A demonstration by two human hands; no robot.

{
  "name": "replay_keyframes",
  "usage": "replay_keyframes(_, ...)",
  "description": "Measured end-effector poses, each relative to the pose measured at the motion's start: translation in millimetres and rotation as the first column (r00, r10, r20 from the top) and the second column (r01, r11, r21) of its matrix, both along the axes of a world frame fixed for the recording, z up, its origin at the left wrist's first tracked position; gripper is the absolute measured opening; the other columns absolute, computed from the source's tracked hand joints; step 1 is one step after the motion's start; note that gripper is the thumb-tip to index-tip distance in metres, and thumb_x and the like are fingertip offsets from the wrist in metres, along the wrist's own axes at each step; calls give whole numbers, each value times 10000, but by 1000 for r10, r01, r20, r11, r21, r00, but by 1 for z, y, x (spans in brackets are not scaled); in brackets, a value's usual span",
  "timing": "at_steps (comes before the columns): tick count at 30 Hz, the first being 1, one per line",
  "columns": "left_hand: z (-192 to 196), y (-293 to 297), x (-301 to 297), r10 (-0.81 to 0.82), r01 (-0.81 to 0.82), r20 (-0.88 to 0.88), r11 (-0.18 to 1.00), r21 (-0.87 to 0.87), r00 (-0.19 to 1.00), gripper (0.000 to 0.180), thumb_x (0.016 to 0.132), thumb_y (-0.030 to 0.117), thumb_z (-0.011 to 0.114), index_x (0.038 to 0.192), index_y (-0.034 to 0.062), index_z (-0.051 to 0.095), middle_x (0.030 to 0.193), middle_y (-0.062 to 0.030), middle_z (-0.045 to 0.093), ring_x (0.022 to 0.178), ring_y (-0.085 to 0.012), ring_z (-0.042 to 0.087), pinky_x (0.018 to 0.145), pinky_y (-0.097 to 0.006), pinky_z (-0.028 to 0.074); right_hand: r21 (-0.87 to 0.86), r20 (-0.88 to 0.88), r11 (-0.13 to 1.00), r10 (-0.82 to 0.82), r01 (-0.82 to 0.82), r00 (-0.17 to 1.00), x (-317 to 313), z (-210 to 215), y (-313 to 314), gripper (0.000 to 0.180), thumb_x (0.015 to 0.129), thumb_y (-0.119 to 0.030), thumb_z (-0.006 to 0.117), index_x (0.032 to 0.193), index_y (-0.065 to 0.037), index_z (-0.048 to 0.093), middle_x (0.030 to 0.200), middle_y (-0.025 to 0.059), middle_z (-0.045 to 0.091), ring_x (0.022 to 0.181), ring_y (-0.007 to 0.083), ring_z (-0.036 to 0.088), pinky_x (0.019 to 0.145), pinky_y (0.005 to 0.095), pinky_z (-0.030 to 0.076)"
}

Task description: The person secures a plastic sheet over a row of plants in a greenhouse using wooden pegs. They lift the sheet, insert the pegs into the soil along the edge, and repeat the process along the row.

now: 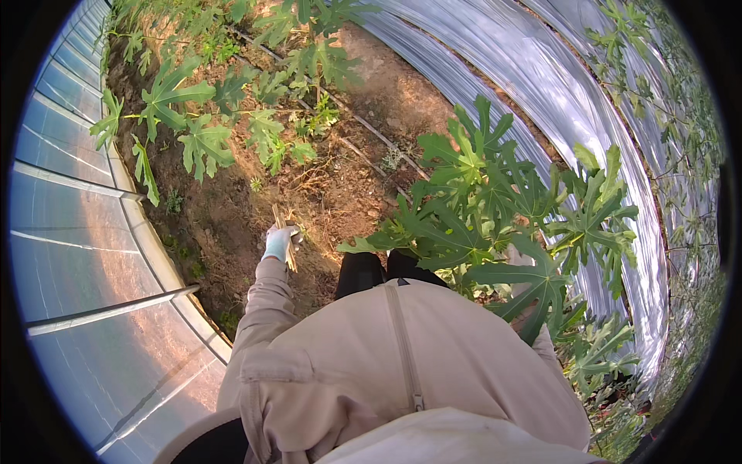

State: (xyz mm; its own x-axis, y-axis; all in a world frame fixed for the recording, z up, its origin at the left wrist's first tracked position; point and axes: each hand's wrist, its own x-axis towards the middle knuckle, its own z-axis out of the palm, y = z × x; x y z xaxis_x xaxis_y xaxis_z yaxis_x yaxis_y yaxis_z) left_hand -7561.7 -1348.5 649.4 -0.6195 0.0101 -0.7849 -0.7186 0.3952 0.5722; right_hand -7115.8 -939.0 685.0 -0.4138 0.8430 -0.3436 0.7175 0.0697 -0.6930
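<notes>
My left hand (280,241), in a pale glove, is closed around a small bundle of dry, straw-coloured stalks (277,217). The stalks stick out past both sides of the fist, above bare brown soil. On the right, my sleeve (541,340) goes in under a leafy plant (495,209) with large, deeply lobed green leaves. Those leaves cover my right hand, so its fingers and anything in them are hidden.
A curved wall of clear plastic sheeting with metal ribs (116,312) runs along the left. Silvery ground film (495,46) stretches in strips at the right. Thin irrigation pipes (363,127) cross the soil ahead, beside more lobed-leaf plants (205,147). Dry litter (321,182) lies in front.
</notes>
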Motion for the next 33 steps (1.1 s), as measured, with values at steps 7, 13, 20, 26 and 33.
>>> replay_keyframes(7, -43, -51, -76, 41, 30, 304, 973, -227, 952, 126, 849, -26, 560, 839, 86, 504, 652, -89, 494, 517, -220, 482, 447, -386, 325, -155, 46, 882, -444, 445, 895, -46, -8, -22, 362, 960, -259, 557, 1202, 9, 585, 1047, 141, 658, 911, 255, 623, 760, 373, 501)
replay_keyframes(13, -62, 78, -273, -502, 550, 291, 828, -112, 815, 99, 794, 39, 632, 721, -16, 596, 601, -114, 599, 454, -206, 533, 440, -359, 420, -272, 110, 452, -862, 849, 495, -77, -16, -74, 347, 944, -258, 563, 1177, -3, 593, 945, 133, 684, 766, 234, 659, 643, 361, 531)
replay_keyframes(20, -17, 321, -366, -726, 710, 22, 678, 192, 687, 256, 798, -7, 639, 1028, 25, 532, 722, -99, 620, 557, -174, 572, 442, -342, 423, -398, 540, 494, -555, 773, 633, -187, 64, -101, 365, 916, -317, 553, 1067, -1, 655, 741, 127, 707, 550, 227, 673, 515, 327, 545)
replay_keyframes(26, -11, 434, -333, -816, 797, 1, 566, 209, 579, 256, 797, 42, 682, 1027, 53, 570, 722, -65, 629, 587, -157, 580, 461, -306, 450, -428, 295, 814, -284, 392, 912, -324, 116, -2, 415, 951, -392, 541, 999, -9, 693, 804, 159, 703, 742, 250, 696, 708, 373, 531)
replay_keyframes(33, -8, 521, -322, -860, 816, -24, 475, 329, 510, 233, 849, -2, 592, 1047, 32, 476, 719, -84, 586, 577, -176, 542, 471, -294, 418, -116, 155, 992, 72, -55, 985, -438, 79, 141, 356, 957, -355, 476, 1117, -80, 636, 940, 178, 693, 876, 346, 673, 801, 470, 500)
